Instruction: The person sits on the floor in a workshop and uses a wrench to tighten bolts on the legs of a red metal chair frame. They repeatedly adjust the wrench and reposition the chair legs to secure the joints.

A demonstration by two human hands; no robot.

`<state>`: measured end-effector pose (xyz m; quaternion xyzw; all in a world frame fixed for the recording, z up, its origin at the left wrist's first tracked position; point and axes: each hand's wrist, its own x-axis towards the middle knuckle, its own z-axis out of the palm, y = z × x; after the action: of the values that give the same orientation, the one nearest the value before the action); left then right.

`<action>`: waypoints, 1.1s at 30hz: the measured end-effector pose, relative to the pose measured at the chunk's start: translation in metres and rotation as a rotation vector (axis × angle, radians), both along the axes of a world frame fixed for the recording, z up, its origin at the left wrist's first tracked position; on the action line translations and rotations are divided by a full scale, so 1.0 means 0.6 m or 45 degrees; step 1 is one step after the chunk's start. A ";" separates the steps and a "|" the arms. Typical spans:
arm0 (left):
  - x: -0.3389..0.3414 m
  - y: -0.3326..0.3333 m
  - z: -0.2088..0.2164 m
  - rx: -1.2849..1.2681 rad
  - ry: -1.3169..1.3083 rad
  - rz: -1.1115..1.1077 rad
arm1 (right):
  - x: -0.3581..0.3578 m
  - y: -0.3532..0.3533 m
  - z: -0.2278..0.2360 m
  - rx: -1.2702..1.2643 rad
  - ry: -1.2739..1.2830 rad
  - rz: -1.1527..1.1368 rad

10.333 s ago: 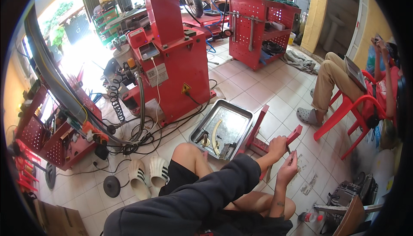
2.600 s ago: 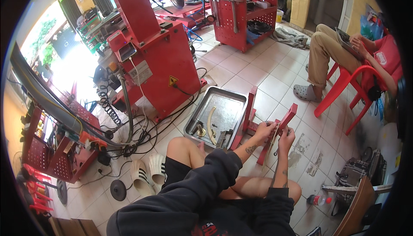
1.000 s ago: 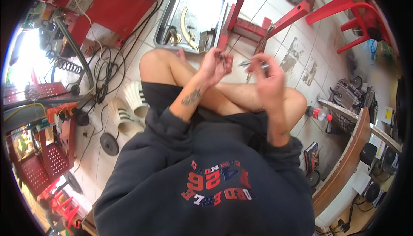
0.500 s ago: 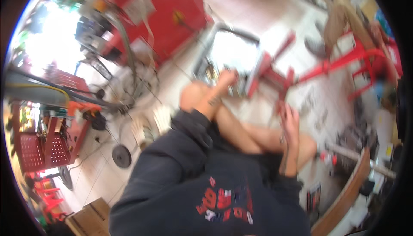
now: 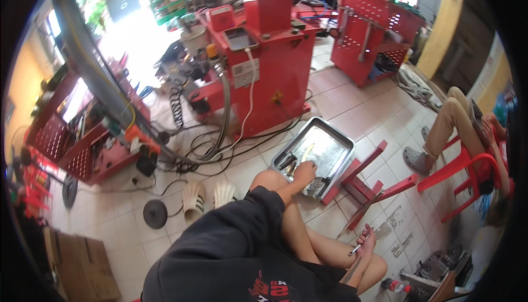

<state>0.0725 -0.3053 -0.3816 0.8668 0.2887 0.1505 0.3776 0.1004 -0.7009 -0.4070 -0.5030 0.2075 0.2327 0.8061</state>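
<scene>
My left hand (image 5: 306,172) is down at the near side of a shallow metal tray (image 5: 332,149) on the floor. Its fingers are curled; what they grip, if anything, is hidden. Small dark and metal parts (image 5: 286,162) lie in the tray beside it, along with a pale curved strip (image 5: 308,152). Over my knee on the right, my right hand (image 5: 367,238) is closed around a slim, shiny wrench (image 5: 355,250), whose rounded end sticks out toward my wrist.
A red metal stand (image 5: 360,187) lies right of the tray. Behind stands a red machine (image 5: 275,82) with hoses and cables (image 5: 220,151) across the floor. At right, a person in grey clogs (image 5: 416,160) sits on a red chair (image 5: 456,164). Slippers (image 5: 193,200) lie at left.
The view has swung upward and steadied from a blur, so more of the room shows. My left hand stays at the tray; the wrench in my right hand is now clearly visible.
</scene>
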 end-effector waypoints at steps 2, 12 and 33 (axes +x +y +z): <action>-0.037 -0.017 0.092 0.023 -0.050 -0.056 | -0.005 -0.014 -0.004 0.018 -0.028 -0.072; -0.190 0.258 0.595 0.455 -0.613 0.566 | -0.008 0.020 0.025 -0.020 -0.082 -0.054; -0.008 0.430 0.678 0.183 0.487 0.802 | -0.011 0.018 0.020 0.042 -0.159 -0.125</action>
<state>0.0676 -0.0470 0.0252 0.7724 0.5951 0.1146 0.1902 0.0935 -0.6899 -0.3950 -0.4924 0.1775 0.1644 0.8361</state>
